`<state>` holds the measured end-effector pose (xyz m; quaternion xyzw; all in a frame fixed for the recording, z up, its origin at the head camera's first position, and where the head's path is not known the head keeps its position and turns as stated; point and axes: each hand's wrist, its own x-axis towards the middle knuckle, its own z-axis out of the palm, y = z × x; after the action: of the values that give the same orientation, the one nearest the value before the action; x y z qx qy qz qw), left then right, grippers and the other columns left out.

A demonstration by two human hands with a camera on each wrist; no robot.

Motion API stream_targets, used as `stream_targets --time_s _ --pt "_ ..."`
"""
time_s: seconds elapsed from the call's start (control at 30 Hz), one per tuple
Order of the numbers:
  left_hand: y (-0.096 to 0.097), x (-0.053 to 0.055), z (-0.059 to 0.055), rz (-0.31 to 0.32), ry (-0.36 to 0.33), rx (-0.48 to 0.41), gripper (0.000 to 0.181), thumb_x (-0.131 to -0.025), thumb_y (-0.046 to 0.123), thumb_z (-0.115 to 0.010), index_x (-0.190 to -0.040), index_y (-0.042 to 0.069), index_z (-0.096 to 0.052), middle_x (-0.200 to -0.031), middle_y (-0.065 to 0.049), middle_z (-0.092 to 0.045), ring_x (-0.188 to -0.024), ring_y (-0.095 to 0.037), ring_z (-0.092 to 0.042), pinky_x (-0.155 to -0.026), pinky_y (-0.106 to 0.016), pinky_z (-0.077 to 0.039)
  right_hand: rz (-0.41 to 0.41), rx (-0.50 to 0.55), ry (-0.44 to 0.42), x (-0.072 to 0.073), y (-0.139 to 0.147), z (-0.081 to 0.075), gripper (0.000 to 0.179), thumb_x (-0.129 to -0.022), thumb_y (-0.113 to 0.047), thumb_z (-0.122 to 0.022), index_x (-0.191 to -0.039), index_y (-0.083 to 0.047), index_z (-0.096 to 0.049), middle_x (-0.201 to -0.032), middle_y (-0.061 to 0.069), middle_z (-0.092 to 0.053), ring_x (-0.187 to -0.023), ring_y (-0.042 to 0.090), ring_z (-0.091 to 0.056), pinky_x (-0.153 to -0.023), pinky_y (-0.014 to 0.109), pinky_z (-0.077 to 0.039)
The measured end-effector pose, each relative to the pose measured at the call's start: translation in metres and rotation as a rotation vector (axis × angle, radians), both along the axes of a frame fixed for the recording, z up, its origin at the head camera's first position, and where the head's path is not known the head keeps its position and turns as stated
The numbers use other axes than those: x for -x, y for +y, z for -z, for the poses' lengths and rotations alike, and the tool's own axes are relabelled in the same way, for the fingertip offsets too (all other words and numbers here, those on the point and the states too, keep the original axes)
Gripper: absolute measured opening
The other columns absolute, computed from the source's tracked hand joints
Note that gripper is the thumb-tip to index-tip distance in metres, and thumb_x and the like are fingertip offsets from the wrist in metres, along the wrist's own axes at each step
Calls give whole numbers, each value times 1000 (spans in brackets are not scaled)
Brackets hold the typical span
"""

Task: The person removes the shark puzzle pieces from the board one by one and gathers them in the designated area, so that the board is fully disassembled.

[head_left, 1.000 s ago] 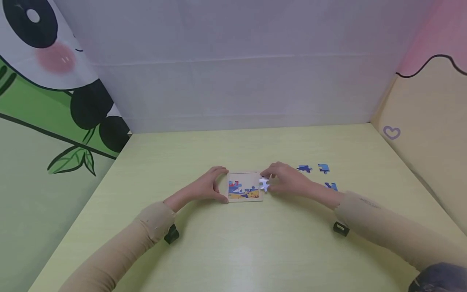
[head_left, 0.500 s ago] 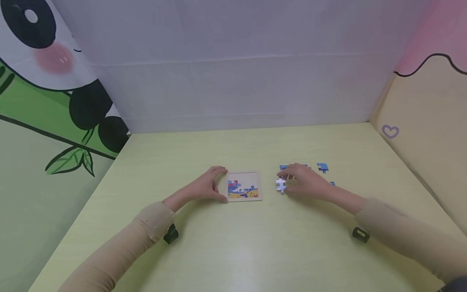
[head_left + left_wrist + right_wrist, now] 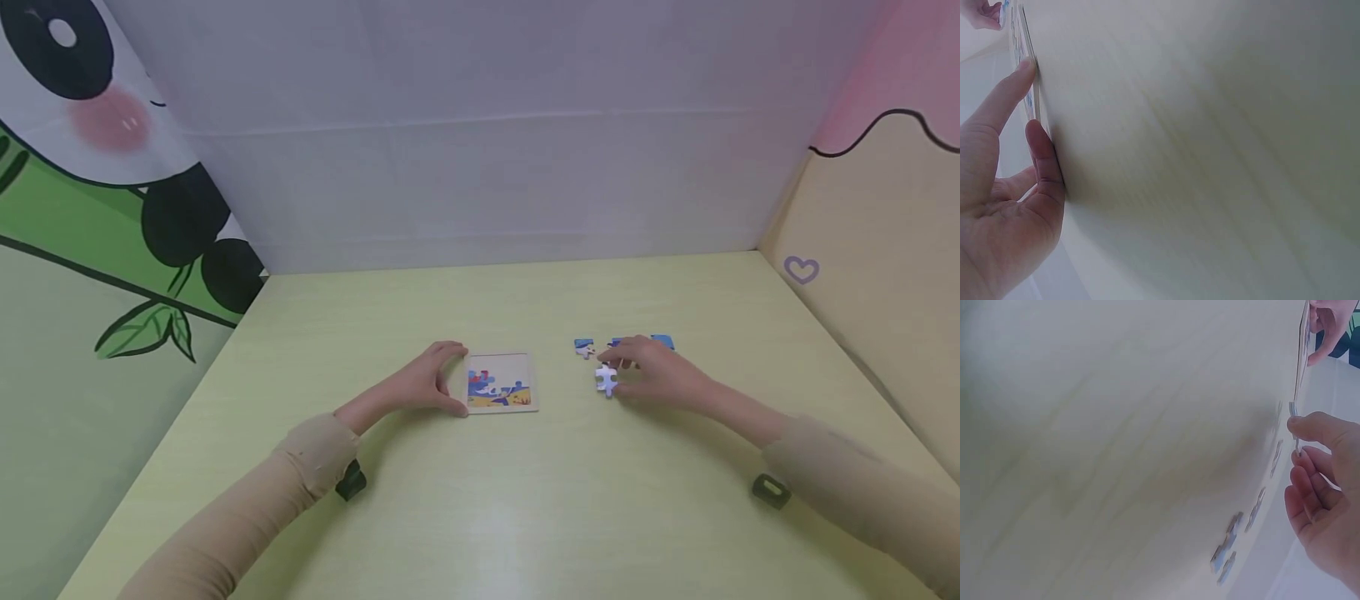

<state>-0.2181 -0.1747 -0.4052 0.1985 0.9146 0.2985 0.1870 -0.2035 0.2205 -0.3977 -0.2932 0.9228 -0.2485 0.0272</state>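
Observation:
A small square jigsaw puzzle board (image 3: 498, 367) lies flat on the table, its lower part and left side filled with blue, red and yellow pieces. My left hand (image 3: 420, 385) grips its left side, thumb at the near corner and fingers at the far one. The left wrist view catches the board (image 3: 1023, 31) edge-on by the fingertips. To the right of the board, my right hand (image 3: 663, 375) pinches a pale puzzle piece (image 3: 606, 380) between thumb and fingers. That piece (image 3: 1293, 410) stands over the table in the right wrist view.
Loose puzzle pieces lie beyond the right hand, among them a blue-and-white piece (image 3: 584, 347) and a blue piece (image 3: 663, 342). Several more pieces (image 3: 1227, 540) show in the right wrist view. A grey-white wall (image 3: 487, 192) closes the table's back edge.
My right hand has moved right, away from the board, with the puzzle piece still pinched. The blue-and-white loose piece has come into view. The left hand and board have stayed put.

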Motion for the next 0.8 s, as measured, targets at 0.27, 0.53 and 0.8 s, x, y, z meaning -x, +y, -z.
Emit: stream_targets --time_s 0.27,0.53,0.8 --pt "-1 0 0 2 -8 -6 98 -73 29 -88 -152 9 -33 -160 -11 -24 -68 -11 -56 -66 -21 -49 10 -8 4 -4 16 1 40 -81 -10 -78 -120 -5 -69 -102 1 -69 -97 18 -60 -83 36 -52" --pt "-1 1 2 1 -10 -1 98 -73 31 -88 -152 10 -33 -160 -10 -24 -68 -11 -56 -66 -22 -49 -11 -41 41 -5 29 2 40 -80 -9 -78 -118 -3 -69 -99 1 -69 -93 16 -60 -77 31 -53" --pt "-1 1 2 -3 -10 -4 98 -73 30 -88 -152 10 -33 -161 -11 -24 -68 -11 -56 -65 -22 -49 6 -68 -3 -4 38 3 36 -82 -11 -77 -117 -8 -69 -102 -1 -67 -91 13 -56 -76 26 -50"
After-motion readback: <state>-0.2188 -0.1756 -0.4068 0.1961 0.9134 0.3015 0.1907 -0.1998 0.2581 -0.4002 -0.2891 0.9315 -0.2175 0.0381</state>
